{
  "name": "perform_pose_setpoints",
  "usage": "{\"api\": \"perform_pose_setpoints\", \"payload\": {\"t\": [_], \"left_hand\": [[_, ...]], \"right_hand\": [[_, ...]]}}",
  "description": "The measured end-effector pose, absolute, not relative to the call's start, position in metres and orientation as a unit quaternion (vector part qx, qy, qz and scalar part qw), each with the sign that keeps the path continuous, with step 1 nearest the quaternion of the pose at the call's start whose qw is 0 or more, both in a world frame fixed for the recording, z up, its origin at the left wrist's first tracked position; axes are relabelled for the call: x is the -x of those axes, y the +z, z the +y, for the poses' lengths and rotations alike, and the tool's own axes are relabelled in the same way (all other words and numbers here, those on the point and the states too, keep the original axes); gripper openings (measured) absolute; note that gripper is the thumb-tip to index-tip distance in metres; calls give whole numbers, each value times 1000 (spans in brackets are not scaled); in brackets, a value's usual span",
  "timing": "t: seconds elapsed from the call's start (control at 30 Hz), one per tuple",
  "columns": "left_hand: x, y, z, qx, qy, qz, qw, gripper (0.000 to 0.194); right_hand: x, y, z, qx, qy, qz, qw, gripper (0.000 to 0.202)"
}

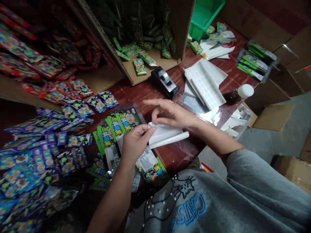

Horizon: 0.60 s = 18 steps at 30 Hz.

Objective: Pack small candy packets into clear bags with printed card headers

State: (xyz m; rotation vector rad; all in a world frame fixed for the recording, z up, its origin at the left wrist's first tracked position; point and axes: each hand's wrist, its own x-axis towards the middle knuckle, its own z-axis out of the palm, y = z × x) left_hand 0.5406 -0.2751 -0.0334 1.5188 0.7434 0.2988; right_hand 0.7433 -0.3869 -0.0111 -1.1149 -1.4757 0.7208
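A partly rolled white sheet [165, 135] lies between my hands above the table. My left hand [136, 140] pinches its left corner between thumb and fingers. Over the sheet's upper edge, my right hand [170, 113] has its index finger stretched out to the left and its other fingers curled; the thumb is close to the sheet, and whether it grips the edge is unclear. Beneath and beside my left hand are black-and-green printed packets [126, 119], several with white barcode labels [147, 159].
A black tape dispenser [165, 82] stands beyond my hands, before an open carton [136, 81] of green packets. Label sheets [206, 84] and a white-capped bottle [245, 91] are at right. Red, purple and blue packets [48, 155] are piled at left.
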Motion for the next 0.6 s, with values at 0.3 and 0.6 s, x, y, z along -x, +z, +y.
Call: {"api": "perform_pose_setpoints", "payload": {"t": [0.3, 0.6], "left_hand": [[-555, -30, -302, -715, 100, 319, 614, 37], [-478, -29, -270, -901, 94, 360, 223, 56]], "right_hand": [[-737, -21, -463, 575, 284, -521, 563, 100], [-833, -57, -701, 818, -163, -26, 551, 117]]}}
